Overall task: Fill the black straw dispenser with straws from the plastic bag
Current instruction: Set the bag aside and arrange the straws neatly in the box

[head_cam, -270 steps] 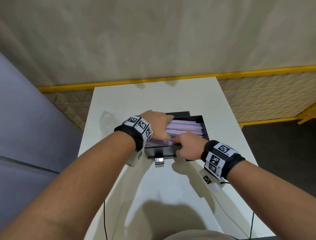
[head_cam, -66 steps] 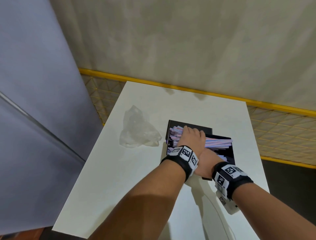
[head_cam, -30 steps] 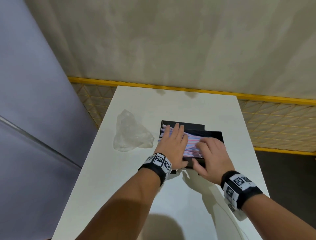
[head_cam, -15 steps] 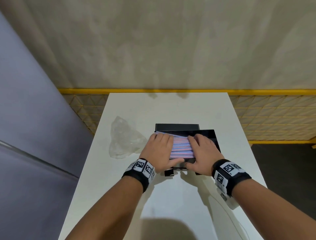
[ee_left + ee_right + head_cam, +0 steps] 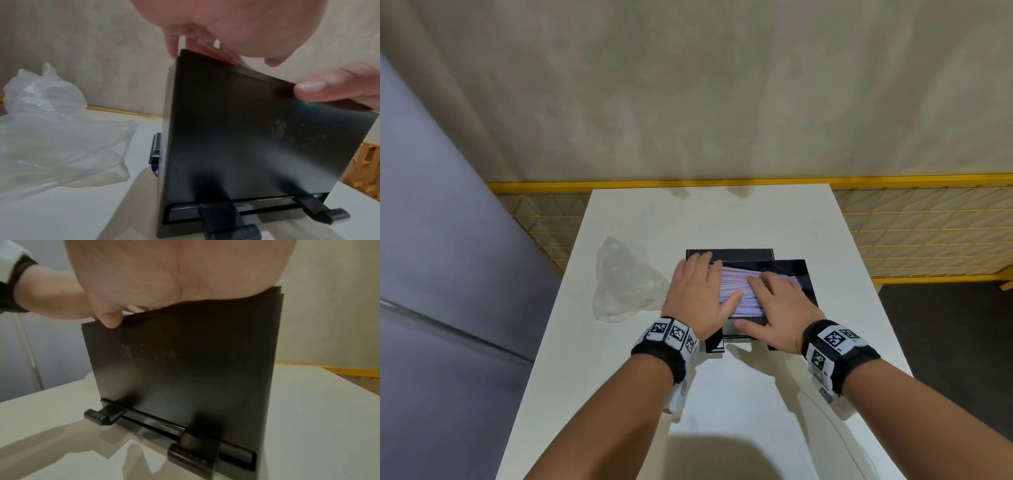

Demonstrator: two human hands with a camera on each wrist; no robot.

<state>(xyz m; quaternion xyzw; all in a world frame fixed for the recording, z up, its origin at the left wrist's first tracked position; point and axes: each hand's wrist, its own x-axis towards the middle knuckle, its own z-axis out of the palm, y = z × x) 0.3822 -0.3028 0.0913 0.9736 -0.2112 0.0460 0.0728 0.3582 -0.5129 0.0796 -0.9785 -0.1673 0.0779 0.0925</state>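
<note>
1. Head view: the black straw dispenser (image 5: 804, 274) stands near the middle of the white surface (image 5: 722, 411), its top open and packed with pink and blue striped straws (image 5: 736, 291). The left hand (image 5: 698, 294) lies flat on the left part of the straws, fingers straight, its thumb laid across them. The right hand (image 5: 777, 308) lies flat on the right part, fingers spread and straight, its thumb down over the front edge. Neither grip closes round anything; both press on the pile. The crumpled clear plastic bag (image 5: 623, 284) lies just left of the dispenser, beside the left hand.

2. Left wrist view: the dispenser's dark front panel (image 5: 246, 129) fills the frame, with two small black feet (image 5: 226, 227) at its base. The left hand's fingers (image 5: 174, 42) reach over the top rim onto the straws. The right thumb (image 5: 320, 89) rests against the upper front edge. The bag (image 5: 51, 129) sits at the left.

3. Right wrist view: the right palm (image 5: 174, 272) covers the top of the dispenser (image 5: 185, 369), thumb tip on the front edge. The left wrist (image 5: 41, 293) shows behind.
</note>
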